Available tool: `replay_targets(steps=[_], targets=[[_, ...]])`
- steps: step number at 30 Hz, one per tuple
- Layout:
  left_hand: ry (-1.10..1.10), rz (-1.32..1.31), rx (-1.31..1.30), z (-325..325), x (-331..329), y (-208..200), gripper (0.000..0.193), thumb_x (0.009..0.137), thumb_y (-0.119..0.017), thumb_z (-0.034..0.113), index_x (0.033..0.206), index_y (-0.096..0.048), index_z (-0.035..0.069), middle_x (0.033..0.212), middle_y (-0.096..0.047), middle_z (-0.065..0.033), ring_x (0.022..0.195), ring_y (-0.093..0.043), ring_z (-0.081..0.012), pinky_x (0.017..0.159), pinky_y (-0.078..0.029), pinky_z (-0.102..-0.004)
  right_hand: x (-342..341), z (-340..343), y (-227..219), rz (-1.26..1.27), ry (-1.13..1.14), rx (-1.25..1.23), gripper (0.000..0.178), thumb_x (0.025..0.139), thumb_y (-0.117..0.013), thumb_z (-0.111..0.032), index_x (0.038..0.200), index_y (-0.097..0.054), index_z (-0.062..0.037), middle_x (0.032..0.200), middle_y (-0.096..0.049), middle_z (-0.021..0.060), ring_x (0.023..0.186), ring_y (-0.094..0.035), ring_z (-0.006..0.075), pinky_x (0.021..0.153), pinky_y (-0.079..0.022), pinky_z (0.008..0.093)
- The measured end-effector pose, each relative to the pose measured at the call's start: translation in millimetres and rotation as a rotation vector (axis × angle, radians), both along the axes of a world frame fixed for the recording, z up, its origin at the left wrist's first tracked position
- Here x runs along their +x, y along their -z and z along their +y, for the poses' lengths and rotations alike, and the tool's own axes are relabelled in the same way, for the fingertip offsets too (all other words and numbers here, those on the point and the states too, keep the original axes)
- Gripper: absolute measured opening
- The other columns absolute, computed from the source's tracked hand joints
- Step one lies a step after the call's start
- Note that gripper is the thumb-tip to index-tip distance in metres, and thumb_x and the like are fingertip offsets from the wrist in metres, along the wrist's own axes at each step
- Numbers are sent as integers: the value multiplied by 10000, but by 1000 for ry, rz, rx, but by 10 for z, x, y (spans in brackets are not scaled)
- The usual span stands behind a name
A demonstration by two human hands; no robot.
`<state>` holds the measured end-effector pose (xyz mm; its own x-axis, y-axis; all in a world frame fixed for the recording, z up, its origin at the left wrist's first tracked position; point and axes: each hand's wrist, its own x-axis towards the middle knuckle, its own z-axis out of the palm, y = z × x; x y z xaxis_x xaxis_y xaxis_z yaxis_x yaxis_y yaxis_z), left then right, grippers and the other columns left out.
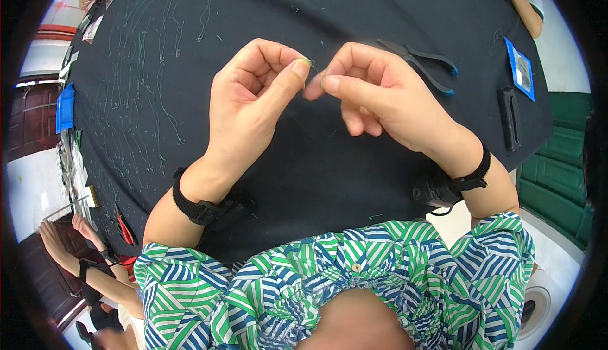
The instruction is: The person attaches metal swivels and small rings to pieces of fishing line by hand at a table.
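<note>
My left hand (250, 93) is raised over the middle of the black cloth, thumb and forefinger pinched on a thin dark green thread (315, 67) with a small loop or knot at the fingertips. Close beside it, my right hand (386, 93) has thumb and forefinger together at the thread's other side, its forefinger smeared by motion. The remaining right fingers curl loosely. What exactly sits between the fingertips is too small to make out. Just beyond my right hand lie pliers (434, 57) with dark, blue-tipped handles.
Many thin green threads (161, 46) lie spread over the black cloth (304, 172) at left. A blue packet (520, 68) and a long black object (508, 119) lie at right. Red-handled pliers (125, 229) rest near another person's hands (60, 242); another person's arm (522, 8) reaches in at upper right.
</note>
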<state>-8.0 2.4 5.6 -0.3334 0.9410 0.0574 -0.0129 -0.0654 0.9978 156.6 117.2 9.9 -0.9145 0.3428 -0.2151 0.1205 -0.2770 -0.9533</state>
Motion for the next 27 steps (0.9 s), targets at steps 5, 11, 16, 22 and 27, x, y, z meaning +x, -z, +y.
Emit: replay_targets(steps=[5, 11, 16, 22, 27], targets=[[-4, 7, -1, 7, -4, 23, 79, 911, -628, 70, 944, -605, 2, 816, -606, 15, 708, -534, -10, 627, -420, -152, -17, -42, 103, 84, 120, -110, 208, 937, -587, -217, 991, -580, -16, 816, -631, 35, 654, -599, 88, 584, -487, 206], [3, 17, -7, -1, -8, 2, 84, 910, -631, 75, 941, -606, 1, 811, -606, 12, 706, -534, -12, 628, -422, -154, -31, -18, 115, 132, 160, 153, 180, 924, -615, -196, 958, -587, -22, 780, -600, -3, 666, -554, 49, 599, -452, 185], [5, 13, -4, 7, 12, 1, 84, 910, -633, 79, 938, -609, 3, 808, -609, 10, 706, -539, -14, 637, -427, -152, -16, -28, 142, 177, 240, 477, 144, 894, -645, -155, 887, -592, -21, 691, -551, -24, 619, -498, 29, 542, -398, 196], [6, 33, 5, 4, 26, 19, 85, 908, -635, 82, 931, -607, 5, 795, -603, 18, 688, -527, -4, 613, -406, -143, 15, -8, 34, 158, 181, 956, 113, 813, -670, -84, 866, -587, -28, 659, -547, 44, 576, -520, 117, 522, -409, 256], [56, 106, -3, 9, 12, 75, 98, 893, -649, 87, 901, -608, -1, 693, -547, 59, 577, -418, 24, 512, -311, -148, -6, 36, 6, 305, 232, 1325, 136, 774, -684, -83, 871, -596, -48, 748, -597, 88, 676, -613, 259, 601, -489, 332]])
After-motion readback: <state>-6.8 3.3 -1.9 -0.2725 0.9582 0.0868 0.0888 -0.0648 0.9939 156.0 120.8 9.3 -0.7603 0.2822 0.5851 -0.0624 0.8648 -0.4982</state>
